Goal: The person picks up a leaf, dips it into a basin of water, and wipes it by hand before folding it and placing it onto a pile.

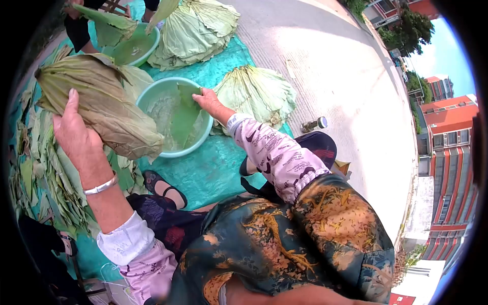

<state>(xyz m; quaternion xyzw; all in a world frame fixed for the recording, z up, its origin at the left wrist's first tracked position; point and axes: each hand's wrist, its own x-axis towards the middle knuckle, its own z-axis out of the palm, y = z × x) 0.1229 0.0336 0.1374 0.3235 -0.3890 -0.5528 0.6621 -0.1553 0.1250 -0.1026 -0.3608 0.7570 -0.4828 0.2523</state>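
Brownish leaf bundle (104, 101): wrinkled, folded, tilted, held up left of water basin (203, 141). Green leaf piece (184, 119): smooth, hanging into basin.

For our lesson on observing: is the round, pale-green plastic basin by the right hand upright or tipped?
Upright: the basin sits on the turquoise plastic sheet, its round mouth facing up.

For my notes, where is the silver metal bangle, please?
The bangle is on the head view's left, around the wrist between left hand and white cuff.
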